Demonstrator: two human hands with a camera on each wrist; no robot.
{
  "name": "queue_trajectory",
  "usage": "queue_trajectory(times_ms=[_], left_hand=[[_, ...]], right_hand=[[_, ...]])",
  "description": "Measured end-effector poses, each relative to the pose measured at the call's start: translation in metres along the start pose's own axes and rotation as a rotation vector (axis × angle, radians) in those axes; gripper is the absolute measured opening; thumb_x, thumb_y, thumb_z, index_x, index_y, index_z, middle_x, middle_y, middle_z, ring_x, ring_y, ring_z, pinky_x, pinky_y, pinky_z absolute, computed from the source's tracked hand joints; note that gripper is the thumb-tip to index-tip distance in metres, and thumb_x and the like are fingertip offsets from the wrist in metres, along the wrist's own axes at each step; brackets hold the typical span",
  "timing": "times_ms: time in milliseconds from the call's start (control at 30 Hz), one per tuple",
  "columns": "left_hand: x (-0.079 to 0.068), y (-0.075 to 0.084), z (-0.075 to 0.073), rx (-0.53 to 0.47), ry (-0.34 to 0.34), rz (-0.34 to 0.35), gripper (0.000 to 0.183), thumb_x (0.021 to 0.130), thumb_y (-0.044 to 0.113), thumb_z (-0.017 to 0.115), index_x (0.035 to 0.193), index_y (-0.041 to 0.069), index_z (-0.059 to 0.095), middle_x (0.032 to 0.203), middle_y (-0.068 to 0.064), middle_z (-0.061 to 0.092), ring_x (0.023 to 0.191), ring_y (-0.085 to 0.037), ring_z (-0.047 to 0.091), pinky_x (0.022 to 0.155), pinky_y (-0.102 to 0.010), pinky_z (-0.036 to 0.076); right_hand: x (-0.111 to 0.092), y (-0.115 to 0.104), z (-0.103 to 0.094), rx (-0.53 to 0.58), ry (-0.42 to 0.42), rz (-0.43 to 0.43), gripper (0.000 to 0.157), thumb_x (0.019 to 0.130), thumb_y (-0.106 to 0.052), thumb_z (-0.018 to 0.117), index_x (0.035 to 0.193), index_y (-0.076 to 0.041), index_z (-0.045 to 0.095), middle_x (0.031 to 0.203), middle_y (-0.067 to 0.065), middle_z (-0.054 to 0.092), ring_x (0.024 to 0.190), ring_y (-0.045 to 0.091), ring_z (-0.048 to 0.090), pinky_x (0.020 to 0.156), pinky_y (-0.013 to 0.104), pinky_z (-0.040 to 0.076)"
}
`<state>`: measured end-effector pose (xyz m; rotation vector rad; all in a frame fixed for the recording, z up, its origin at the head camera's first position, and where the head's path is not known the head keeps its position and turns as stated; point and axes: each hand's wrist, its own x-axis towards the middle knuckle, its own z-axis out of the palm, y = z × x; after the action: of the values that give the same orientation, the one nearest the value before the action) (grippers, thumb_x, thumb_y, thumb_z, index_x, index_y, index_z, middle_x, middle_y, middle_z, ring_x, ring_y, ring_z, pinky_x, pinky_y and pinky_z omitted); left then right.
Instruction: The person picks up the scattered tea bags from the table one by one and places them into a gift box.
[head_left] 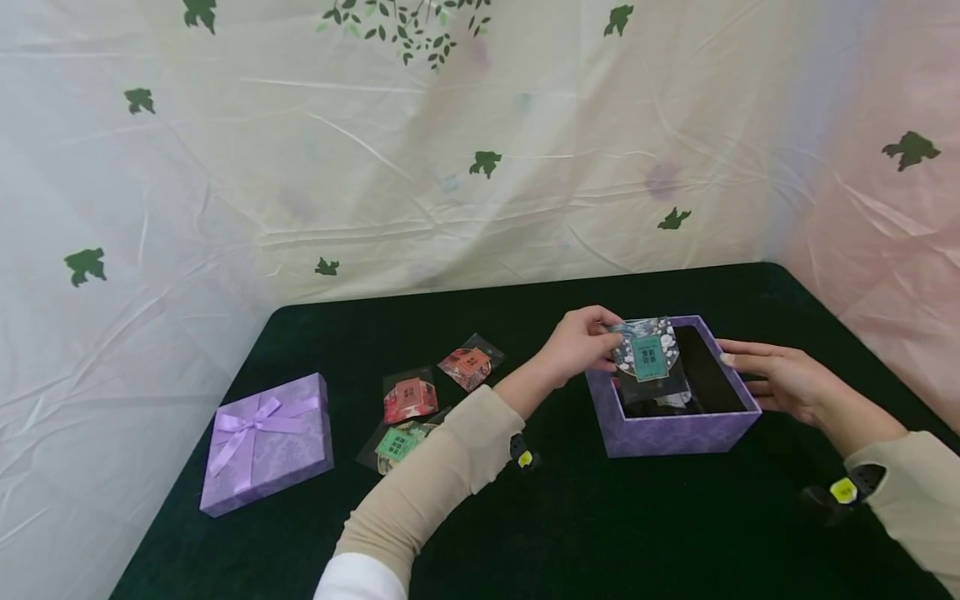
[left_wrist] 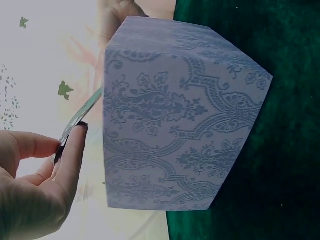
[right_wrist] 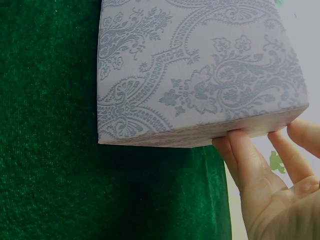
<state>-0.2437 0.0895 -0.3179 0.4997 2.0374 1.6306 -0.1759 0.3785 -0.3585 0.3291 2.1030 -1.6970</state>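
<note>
Between thumb and fingers, my left hand (head_left: 577, 343) (left_wrist: 42, 190) pinches a flat dark sachet (head_left: 649, 358) (left_wrist: 80, 116) with a floral print and a teal label. It is held over the mouth of a purple patterned box (head_left: 675, 437) (left_wrist: 155, 125) (right_wrist: 200, 75), whose inside is dark. Low in the box something pale and printed (head_left: 677, 400) shows, mostly hidden by the sachet. Against the box's right side rest the extended fingers of my right hand (head_left: 798, 379) (right_wrist: 272, 187), its thumb near the rim.
A purple lid (head_left: 266, 442) with a ribbon bow lies at the left of the dark green table (head_left: 570, 517). Two red-labelled sachets (head_left: 410, 398) (head_left: 471, 363) and green-labelled sachets (head_left: 399, 443) lie mid-left, the latter partly behind my left forearm. A printed curtain (head_left: 420, 183) hangs behind.
</note>
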Motion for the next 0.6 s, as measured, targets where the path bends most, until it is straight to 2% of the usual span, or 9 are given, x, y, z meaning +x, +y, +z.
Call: queue_trajectory(times_ms=[167,333,600], left_hand=[[0.0003,-0.0027,0.0021,0.023,-0.015,0.000,0.018,0.094,0.006,0.057,0.111,0.002,0.061,0.085,-0.007,0.059,0.072,-0.014,0.061,0.064,-0.030,0.058],[-0.0001,-0.0023,0.0039,0.026,-0.046,0.006,0.019,0.094,0.005,0.056,0.112,0.000,0.061,0.083,-0.008,0.060,0.070,-0.015,0.063,0.062,-0.030,0.058],[-0.0012,-0.0019,0.0074,0.061,-0.079,-0.024,0.017,0.095,0.008,0.057,0.110,0.000,0.060,0.084,-0.008,0.061,0.068,-0.017,0.064,0.060,-0.027,0.057]], right_hand=[[0.0002,-0.0002,0.0004,0.003,-0.002,-0.006,0.016,0.098,-0.038,0.050,0.109,-0.048,0.055,0.097,-0.019,0.063,0.094,0.012,0.063,0.082,0.034,0.053],[-0.0002,-0.0008,0.0002,0.005,-0.001,-0.008,0.014,0.098,-0.037,0.050,0.104,-0.049,0.056,0.096,-0.020,0.063,0.094,0.012,0.063,0.081,0.033,0.053],[-0.0002,-0.0015,0.0002,0.001,-0.008,-0.016,0.015,0.098,-0.036,0.049,0.103,-0.049,0.056,0.097,-0.020,0.063,0.094,0.012,0.063,0.081,0.033,0.053]])
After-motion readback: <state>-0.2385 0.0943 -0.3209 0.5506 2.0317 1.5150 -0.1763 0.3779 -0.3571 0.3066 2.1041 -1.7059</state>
